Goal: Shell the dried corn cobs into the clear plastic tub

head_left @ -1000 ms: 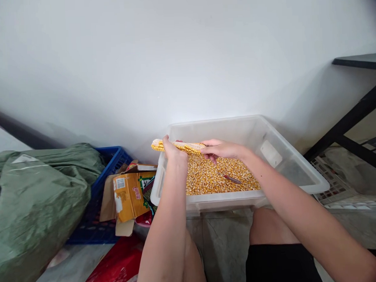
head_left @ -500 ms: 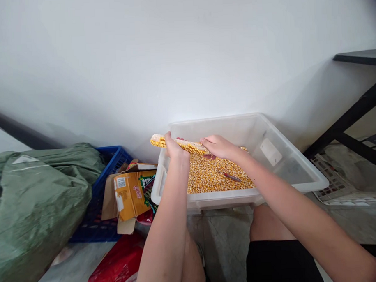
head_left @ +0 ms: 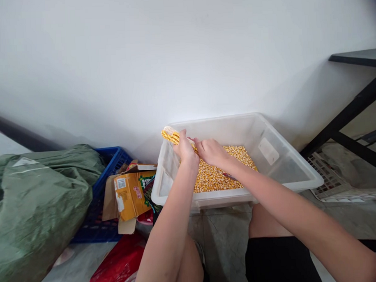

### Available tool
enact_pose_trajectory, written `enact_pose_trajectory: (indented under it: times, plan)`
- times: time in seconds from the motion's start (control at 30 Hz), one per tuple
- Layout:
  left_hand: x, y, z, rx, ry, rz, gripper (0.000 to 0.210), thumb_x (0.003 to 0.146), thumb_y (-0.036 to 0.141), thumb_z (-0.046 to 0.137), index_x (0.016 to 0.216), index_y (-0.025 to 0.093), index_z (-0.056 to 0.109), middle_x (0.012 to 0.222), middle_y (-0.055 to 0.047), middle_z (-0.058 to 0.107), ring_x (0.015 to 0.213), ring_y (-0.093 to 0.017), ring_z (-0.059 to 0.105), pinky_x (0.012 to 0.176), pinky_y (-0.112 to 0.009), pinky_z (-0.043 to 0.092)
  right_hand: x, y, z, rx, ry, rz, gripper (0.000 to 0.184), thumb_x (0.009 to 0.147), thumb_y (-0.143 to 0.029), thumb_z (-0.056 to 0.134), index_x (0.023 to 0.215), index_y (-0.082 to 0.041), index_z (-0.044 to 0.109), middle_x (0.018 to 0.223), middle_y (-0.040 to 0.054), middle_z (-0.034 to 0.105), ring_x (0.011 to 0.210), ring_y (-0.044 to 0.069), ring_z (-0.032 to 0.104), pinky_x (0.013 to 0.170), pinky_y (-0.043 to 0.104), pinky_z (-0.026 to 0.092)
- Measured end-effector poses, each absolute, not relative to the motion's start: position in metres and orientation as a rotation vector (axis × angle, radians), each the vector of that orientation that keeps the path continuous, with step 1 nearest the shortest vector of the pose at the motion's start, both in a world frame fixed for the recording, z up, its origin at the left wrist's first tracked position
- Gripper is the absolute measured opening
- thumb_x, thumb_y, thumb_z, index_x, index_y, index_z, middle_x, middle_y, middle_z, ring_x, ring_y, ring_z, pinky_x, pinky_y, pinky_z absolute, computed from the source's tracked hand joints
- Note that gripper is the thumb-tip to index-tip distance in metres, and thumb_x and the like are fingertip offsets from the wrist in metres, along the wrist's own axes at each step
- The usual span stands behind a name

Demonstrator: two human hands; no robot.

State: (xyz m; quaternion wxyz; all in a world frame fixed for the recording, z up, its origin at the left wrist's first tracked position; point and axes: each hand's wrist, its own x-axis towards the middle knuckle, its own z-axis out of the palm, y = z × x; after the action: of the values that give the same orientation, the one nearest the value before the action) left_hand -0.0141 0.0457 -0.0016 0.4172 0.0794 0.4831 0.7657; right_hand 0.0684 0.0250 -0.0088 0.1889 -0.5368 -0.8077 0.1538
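An ear of corn (head_left: 171,135), partly stripped of its yellow kernels, is held above a translucent plastic bin (head_left: 292,162). My left hand (head_left: 186,147) wraps round its middle, with one end sticking out to the left. My right hand (head_left: 210,151) is closed on the other end, close against the left hand, and hides most of that part. Loose corn kernels (head_left: 220,181) lie heaped in the bin below. A slim dark reddish tool (head_left: 229,176) rests on the kernels, partly covered by my right forearm.
Left of the bin are an orange cardboard box (head_left: 136,196), a blue crate (head_left: 98,226) and a green sack (head_left: 42,207). A red bag (head_left: 115,263) lies on the floor. A black metal frame (head_left: 344,119) and a white basket (head_left: 331,183) stand at the right.
My left hand has shifted right with the ear of corn. My right hand has moved left and down along it, so the hands are now close together. The ear tilts more steeply.
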Motion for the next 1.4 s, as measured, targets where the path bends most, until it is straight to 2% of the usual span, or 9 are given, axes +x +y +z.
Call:
enact_pose_trajectory:
  times: [0.17, 0.43, 0.67, 0.73, 0.87, 0.97, 1.07, 1.2, 1.4]
  plan:
    - [-0.016, 0.046, -0.006, 0.260, 1.270, 1.943, 0.028, 0.069, 0.029, 0.069, 0.079, 0.021, 0.045, 0.064, 0.003, 0.047, 0.053, -0.011, 0.049, 0.048, -0.025, 0.042, 0.074, 0.029, -0.010, -1.450, -2.352, 0.400, 0.067, 0.105, -0.037, 0.014, 0.087, -0.012, 0.074, 0.083, 0.0182, 0.075, 0.081, 0.026, 0.068, 0.068, 0.030, 0.038]
    - [-0.015, 0.045, -0.009, 0.278, 1.311, 1.963, 0.027, 0.065, 0.027, 0.069, 0.076, 0.021, 0.045, 0.063, 0.004, 0.048, 0.052, -0.012, 0.049, 0.048, -0.025, 0.041, 0.081, 0.035, -0.013, -1.313, -2.346, 0.533, 0.057, 0.104, -0.032, 0.023, 0.082, -0.010, 0.071, 0.075, 0.0118, 0.071, 0.067, 0.016, 0.057, 0.064, 0.027, 0.032]
    - [-0.017, 0.046, -0.012, 0.243, 1.308, 1.930, 0.027, 0.067, 0.026, 0.069, 0.075, 0.021, 0.044, 0.064, 0.003, 0.049, 0.053, -0.011, 0.049, 0.048, -0.024, 0.041, 0.080, 0.035, -0.011, -1.355, -2.295, 0.644, 0.051, 0.100, -0.030, 0.029, 0.074, -0.011, 0.068, 0.067, 0.0075, 0.064, 0.068, 0.017, 0.057, 0.063, 0.026, 0.033]
    - [-0.017, 0.046, -0.013, 0.224, 1.297, 1.915, 0.029, 0.067, 0.027, 0.070, 0.076, 0.021, 0.044, 0.066, 0.003, 0.049, 0.054, -0.011, 0.049, 0.050, -0.024, 0.042, 0.079, 0.035, -0.010, -1.412, -2.247, 0.710, 0.053, 0.101, -0.035, 0.028, 0.075, -0.013, 0.068, 0.069, 0.0091, 0.066, 0.068, 0.019, 0.059, 0.062, 0.026, 0.035]
    - [-0.012, 0.046, -0.015, 0.286, 1.317, 1.959, 0.028, 0.070, 0.030, 0.072, 0.078, 0.020, 0.047, 0.069, 0.001, 0.051, 0.057, -0.013, 0.052, 0.053, -0.025, 0.044, 0.076, 0.034, -0.007, -1.612, -2.105, 0.831, 0.082, 0.098, -0.067, 0.012, 0.072, -0.015, 0.069, 0.072, 0.0166, 0.070, 0.074, 0.027, 0.066, 0.063, 0.030, 0.041]
    - [-0.006, 0.045, -0.015, 0.380, 1.314, 2.034, 0.028, 0.070, 0.029, 0.074, 0.077, 0.021, 0.048, 0.070, 0.002, 0.051, 0.060, -0.012, 0.053, 0.054, -0.024, 0.044, 0.070, 0.033, -0.007, -1.688, -2.060, 0.763, 0.095, 0.091, -0.076, 0.003, 0.076, -0.013, 0.073, 0.078, 0.0220, 0.072, 0.084, 0.033, 0.070, 0.067, 0.034, 0.044]
    - [-0.003, 0.043, -0.010, 0.366, 1.236, 2.035, 0.029, 0.071, 0.026, 0.072, 0.075, 0.021, 0.044, 0.067, 0.003, 0.047, 0.057, -0.011, 0.050, 0.053, -0.023, 0.043, 0.067, 0.032, -0.008, -1.645, -2.083, 0.627, 0.095, 0.096, -0.069, 0.002, 0.085, -0.011, 0.076, 0.086, 0.0245, 0.073, 0.093, 0.035, 0.070, 0.075, 0.036, 0.045]
    - [-0.005, 0.041, -0.003, 0.344, 1.193, 2.040, 0.025, 0.069, 0.021, 0.070, 0.073, 0.020, 0.045, 0.063, 0.005, 0.045, 0.051, -0.009, 0.047, 0.050, -0.023, 0.041, 0.067, 0.031, -0.009, -1.512, -2.123, 0.532, 0.083, 0.103, -0.053, 0.006, 0.089, -0.012, 0.076, 0.088, 0.0227, 0.075, 0.096, 0.033, 0.070, 0.082, 0.035, 0.044]
    - [-0.008, 0.038, -0.006, 0.364, 1.239, 1.940, 0.020, 0.067, 0.027, 0.067, 0.074, 0.018, 0.051, 0.062, 0.003, 0.051, 0.051, -0.011, 0.051, 0.050, -0.025, 0.044, 0.072, 0.038, -0.017, -1.451, -2.027, 0.668, 0.070, 0.104, -0.050, 0.019, 0.077, -0.014, 0.073, 0.074, 0.0145, 0.072, 0.085, 0.026, 0.069, 0.077, 0.029, 0.044]
